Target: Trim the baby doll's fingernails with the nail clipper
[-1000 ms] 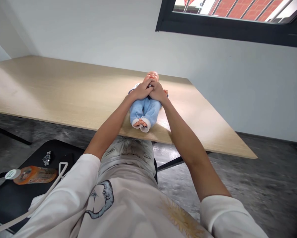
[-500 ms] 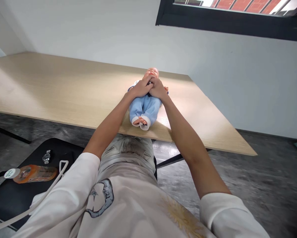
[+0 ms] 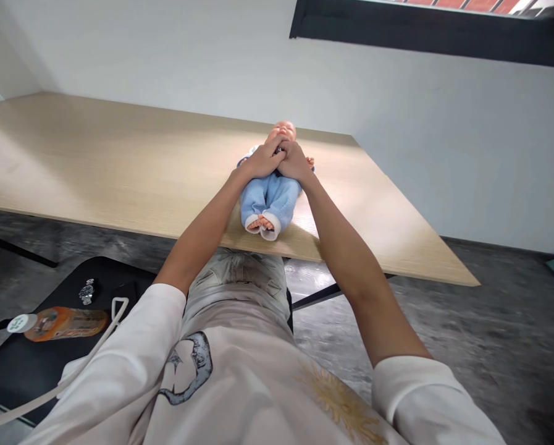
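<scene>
A baby doll (image 3: 270, 198) in a light blue suit lies on its back on the wooden table (image 3: 119, 167), feet toward me near the front edge. My left hand (image 3: 260, 164) and my right hand (image 3: 294, 162) are clasped one over the other and pressed down on the doll's chest, both arms stretched straight. The fingers are closed and interlocked, and a ring shows between them. The doll's head (image 3: 283, 130) shows just beyond my hands.
A black bench (image 3: 31, 358) stands low at my left with an orange bottle (image 3: 57, 324), a wristwatch (image 3: 86, 292) and a white cord (image 3: 91, 352). The white wall runs behind the table, with a dark window frame (image 3: 425, 34) above. Grey floor lies to the right.
My clasped hands stay on the doll's chest. The view has tilted slightly, so the window shows less.
</scene>
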`<state>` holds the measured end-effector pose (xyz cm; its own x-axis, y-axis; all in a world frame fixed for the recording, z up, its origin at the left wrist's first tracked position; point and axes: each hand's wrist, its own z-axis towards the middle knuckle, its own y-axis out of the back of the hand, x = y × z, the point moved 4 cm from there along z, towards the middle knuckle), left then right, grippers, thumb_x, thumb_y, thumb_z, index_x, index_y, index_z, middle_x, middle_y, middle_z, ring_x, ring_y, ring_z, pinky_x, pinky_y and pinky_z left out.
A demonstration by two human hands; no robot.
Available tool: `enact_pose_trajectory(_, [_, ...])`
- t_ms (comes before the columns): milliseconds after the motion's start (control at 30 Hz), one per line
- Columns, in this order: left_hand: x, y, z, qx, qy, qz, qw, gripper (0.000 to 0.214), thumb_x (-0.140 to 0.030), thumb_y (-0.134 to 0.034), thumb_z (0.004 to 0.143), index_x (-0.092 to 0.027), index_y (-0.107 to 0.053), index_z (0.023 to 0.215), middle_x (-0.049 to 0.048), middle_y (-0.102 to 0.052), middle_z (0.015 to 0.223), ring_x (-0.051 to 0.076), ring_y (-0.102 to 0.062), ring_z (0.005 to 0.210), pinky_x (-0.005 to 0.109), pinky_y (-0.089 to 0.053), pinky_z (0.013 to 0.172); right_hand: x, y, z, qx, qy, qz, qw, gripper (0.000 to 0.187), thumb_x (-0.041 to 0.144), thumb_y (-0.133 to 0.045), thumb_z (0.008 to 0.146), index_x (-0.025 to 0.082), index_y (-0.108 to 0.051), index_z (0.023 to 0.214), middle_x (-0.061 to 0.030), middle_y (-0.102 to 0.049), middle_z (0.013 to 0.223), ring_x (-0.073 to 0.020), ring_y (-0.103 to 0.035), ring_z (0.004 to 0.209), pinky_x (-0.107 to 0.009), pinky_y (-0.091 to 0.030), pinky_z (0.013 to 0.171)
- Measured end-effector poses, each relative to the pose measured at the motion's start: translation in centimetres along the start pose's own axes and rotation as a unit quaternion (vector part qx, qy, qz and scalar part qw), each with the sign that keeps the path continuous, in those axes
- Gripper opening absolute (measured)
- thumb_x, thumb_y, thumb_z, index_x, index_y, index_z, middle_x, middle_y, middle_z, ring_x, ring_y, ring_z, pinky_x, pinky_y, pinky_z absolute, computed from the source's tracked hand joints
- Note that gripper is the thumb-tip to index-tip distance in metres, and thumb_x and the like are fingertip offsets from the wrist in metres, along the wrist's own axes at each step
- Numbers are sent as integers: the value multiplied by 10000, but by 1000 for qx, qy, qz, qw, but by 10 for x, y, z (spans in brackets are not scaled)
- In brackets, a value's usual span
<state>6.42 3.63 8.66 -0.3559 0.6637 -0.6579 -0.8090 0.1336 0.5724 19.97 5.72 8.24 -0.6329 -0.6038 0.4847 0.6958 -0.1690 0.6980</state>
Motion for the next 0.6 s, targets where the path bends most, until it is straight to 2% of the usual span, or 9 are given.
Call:
enact_pose_trajectory(267, [-3,-1,0,2,13,2,1000,467,-279,-585,974,-304,-725,1419,92,-814,1414,364,-734,1395,578,-508,1288,-3,0,1,-8,2,-2,1000,261,406,-752,879,267,-549,791,-89,-704,821,-360,-742,977,-579,-675,975])
enact_pose_trajectory(433, [-2,0,0,2,8,-8,1000,454,-299,-616,963,-333,-739,1398,79,-836,1346,367,-727,1393,560,-522,1279,-2,-1,0,-2,7,-3,1000,219,399,-749,896,267,-592,821,-106,-747,909,-360,-740,1005,-575,-665,980])
enact_pose_trajectory(600, [4,0,2,1,8,-5,1000,489,-313,-626,950,-354,-737,1424,75,-831,1370,379,-711,1424,563,-508,1295,5,0,-2,-1,-11,-7,1000,238,391,-759,886,271,-574,795,-86,-735,895,-350,-729,1003,-555,-669,983])
